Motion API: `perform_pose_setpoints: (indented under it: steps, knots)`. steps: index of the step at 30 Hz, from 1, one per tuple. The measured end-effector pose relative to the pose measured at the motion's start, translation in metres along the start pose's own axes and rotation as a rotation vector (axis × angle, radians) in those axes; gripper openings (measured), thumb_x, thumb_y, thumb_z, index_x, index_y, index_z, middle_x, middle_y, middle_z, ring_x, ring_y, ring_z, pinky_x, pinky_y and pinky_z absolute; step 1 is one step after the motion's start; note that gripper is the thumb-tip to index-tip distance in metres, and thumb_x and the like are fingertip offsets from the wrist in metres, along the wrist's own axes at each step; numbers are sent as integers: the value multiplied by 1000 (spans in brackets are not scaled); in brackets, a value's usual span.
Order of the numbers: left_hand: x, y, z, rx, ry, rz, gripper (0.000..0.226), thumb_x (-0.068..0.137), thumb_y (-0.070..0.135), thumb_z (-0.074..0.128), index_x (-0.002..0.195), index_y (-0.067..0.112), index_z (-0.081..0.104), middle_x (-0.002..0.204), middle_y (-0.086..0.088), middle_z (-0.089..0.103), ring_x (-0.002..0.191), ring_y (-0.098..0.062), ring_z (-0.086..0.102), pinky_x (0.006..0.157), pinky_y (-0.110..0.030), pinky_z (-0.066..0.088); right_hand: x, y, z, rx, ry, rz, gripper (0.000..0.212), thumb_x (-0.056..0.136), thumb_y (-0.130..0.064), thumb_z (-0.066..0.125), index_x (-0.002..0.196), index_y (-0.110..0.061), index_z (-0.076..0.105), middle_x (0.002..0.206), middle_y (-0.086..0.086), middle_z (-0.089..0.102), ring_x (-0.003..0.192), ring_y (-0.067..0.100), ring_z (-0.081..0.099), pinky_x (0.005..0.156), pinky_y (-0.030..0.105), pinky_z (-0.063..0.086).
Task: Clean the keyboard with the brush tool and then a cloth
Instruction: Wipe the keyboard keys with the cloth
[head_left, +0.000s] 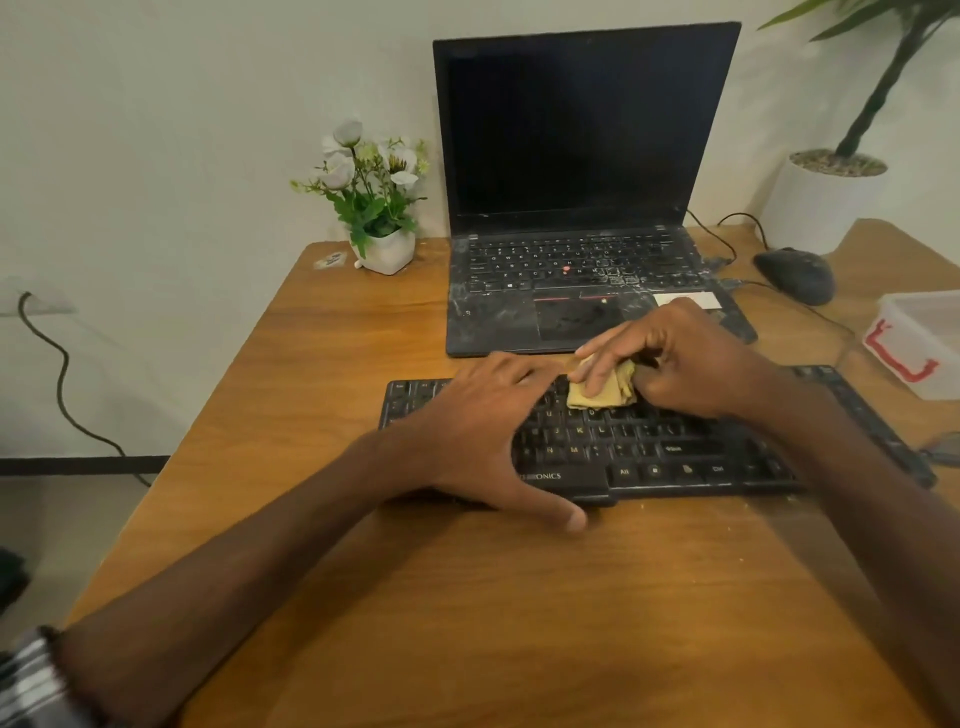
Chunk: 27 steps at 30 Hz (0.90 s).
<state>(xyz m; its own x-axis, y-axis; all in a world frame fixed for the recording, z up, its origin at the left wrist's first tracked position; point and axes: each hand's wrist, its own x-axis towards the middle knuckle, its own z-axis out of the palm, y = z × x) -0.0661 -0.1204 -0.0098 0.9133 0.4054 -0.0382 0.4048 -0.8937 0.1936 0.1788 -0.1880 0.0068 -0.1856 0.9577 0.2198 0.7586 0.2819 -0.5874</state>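
Cloth stage, judging by tools: no brush in view. Right hand (670, 358) grips folded cloth (602, 389) on keyboard (649, 452) top rows, just below laptop (582, 208). Left hand (483, 436) flat, steadying keyboard. Dust remains on the keys; wiping unfinished.

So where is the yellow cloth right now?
In the head view, the yellow cloth sits on the keyboard's top rows, under the right hand, near the laptop.

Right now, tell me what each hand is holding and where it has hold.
The right hand pinches the folded yellow cloth at its top, pressing it onto the keyboard. The left hand holds nothing; it rests on the keyboard's left part.
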Motion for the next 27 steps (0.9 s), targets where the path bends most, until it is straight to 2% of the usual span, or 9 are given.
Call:
perform_pose_setpoints:
  steps: [2,4,7,9,12,22,27]
  knots:
    - [17,10,-2,3,-18,-5,136,58,95,68,161,18,23,158,2,36,138,-17,34,118,-43,35,-2,3,1,-16,17,-42,63,73,20,61,98,-33,82,112,-16,75,98,2,72,61,27,59]
    - [26,15,-4,12,-32,-34,136,54,97,69,157,17,30,149,4,44,129,-16,40,112,-42,42,-4,6,0,-14,19,-70,64,72,22,60,100,-30,82,114,-13,74,108,-2,67,75,12,55]
    - [26,14,-3,8,-27,-52,139,52,97,69,159,19,28,149,7,45,127,-15,42,111,-40,43,-3,8,1,4,0,-71,56,72,22,63,99,-22,83,110,-7,77,115,-3,64,91,5,47]
    - [23,13,-2,8,-31,-49,142,54,97,69,162,19,22,158,7,39,134,-15,39,115,-39,39,-2,7,0,21,-4,-51,49,73,21,66,97,-19,83,106,-6,78,114,-3,64,92,5,47]
    - [22,12,0,2,-25,-50,146,53,97,68,165,21,16,165,8,32,141,-14,35,119,-40,35,-3,8,-5,46,-13,-20,46,72,22,67,93,-16,83,103,-6,79,112,-1,66,94,13,52]
    - [24,10,2,-3,0,-49,141,50,100,66,162,25,23,164,9,34,141,-15,36,117,-39,37,-21,16,-27,32,12,90,45,69,27,63,84,-10,83,97,-7,80,110,-1,68,95,24,56]
    - [24,11,1,-6,1,-47,140,52,97,68,162,24,23,163,8,35,140,-14,36,115,-40,39,-22,10,-29,-9,38,130,40,70,23,67,76,-14,82,91,-7,80,104,-2,69,92,22,56]
